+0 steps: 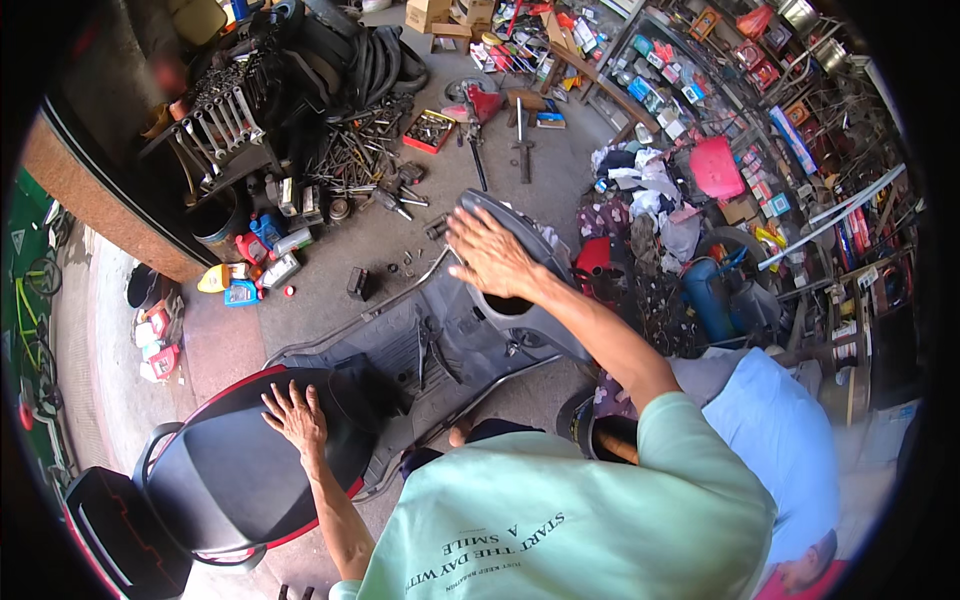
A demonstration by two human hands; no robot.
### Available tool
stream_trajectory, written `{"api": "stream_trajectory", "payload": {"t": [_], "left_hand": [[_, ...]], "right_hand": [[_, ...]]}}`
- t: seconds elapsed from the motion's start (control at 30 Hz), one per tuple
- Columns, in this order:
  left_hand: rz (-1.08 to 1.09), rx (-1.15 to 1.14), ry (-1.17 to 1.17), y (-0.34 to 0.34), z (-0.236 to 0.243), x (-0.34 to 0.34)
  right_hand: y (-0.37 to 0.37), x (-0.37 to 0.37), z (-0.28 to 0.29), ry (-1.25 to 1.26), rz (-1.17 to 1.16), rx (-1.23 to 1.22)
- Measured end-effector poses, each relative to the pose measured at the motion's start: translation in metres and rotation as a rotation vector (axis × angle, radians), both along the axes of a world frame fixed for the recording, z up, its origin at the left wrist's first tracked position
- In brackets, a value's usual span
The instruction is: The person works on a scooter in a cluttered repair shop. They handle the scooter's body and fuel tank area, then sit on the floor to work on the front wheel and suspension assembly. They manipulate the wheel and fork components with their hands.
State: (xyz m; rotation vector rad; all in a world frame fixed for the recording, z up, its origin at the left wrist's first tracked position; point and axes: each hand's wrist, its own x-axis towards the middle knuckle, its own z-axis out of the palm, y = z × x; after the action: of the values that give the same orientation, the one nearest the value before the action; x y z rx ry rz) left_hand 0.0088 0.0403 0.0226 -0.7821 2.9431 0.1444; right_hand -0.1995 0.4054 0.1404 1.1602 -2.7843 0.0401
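Left hand (296,415), fingers spread, rests flat on the black padded scooter seat (235,470) at 7 o'clock; right hand (490,255), arm outstretched, lies open-palmed on the grey plastic front panel (520,300) near centre.

Black scooter seat (230,460) with red trim, lying flat at lower left, grab rail behind it. Dark grey front panel (520,290) standing upright just ahead of the bare floorboard (410,340), which sits stripped between the two, wiring showing.
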Motion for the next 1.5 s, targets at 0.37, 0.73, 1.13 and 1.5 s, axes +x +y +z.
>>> {"api": "stream_trajectory", "payload": {"t": [0.37, 0.73, 1.13, 1.5], "left_hand": [[-0.025, -0.016, 0.018, -0.002, 0.000, 0.001], [-0.029, -0.033, -0.018, -0.003, -0.003, 0.000], [-0.038, -0.057, -0.074, -0.006, -0.005, -0.002], [-0.011, -0.017, -0.082, -0.008, -0.003, -0.004]], "right_hand": [[0.061, 0.056, 0.029, 0.103, -0.151, 0.087], [0.084, 0.194, 0.040, 0.014, -0.478, 0.075], [0.064, 0.143, 0.037, 0.062, -0.445, -0.038], [0.080, 0.145, 0.031, 0.088, -0.345, -0.044]]}}
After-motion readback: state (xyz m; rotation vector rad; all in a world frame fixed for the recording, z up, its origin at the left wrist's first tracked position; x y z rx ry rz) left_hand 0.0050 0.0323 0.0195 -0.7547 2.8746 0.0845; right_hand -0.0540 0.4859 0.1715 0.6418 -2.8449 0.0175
